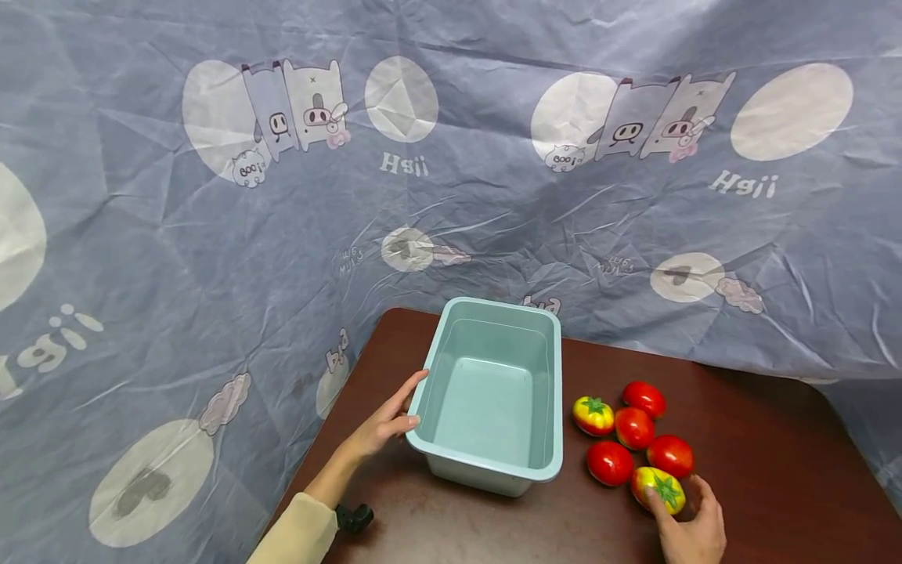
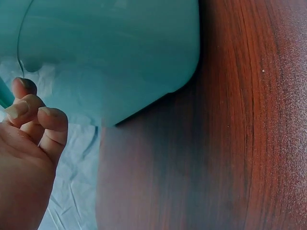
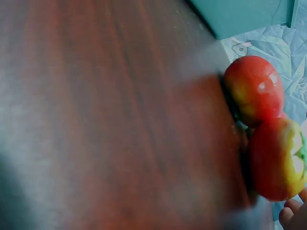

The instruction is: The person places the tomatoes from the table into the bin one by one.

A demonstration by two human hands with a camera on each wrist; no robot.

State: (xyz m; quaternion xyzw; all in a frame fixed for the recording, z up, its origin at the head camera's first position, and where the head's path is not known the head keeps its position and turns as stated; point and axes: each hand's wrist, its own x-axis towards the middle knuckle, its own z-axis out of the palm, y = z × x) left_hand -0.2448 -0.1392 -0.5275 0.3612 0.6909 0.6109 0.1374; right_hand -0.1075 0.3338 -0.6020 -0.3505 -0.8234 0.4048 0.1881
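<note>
A pale blue-green plastic bin (image 1: 486, 462) stands on the table, and its inside shows bare. My left hand (image 1: 384, 427) holds its left rim near the front corner, thumb and index finger at the edge; in the left wrist view the hand's other fingers (image 2: 53, 120) are bent beside the bin wall (image 2: 144, 52). To the right of the bin lies a cluster of shiny tomatoes. My right hand (image 1: 694, 525) grips the nearest one, a red-and-yellow tomato (image 1: 657, 487) with a green star-shaped top, thumb in front and fingers on its right side.
Close by are several red tomatoes (image 1: 610, 463) and another yellow-topped tomato (image 1: 593, 415). The dark reddish-brown table (image 1: 768, 462) reaches back to a grey-blue printed cloth (image 1: 458, 196) hanging behind and at the left. A small black object (image 1: 358, 517) is by the left wrist.
</note>
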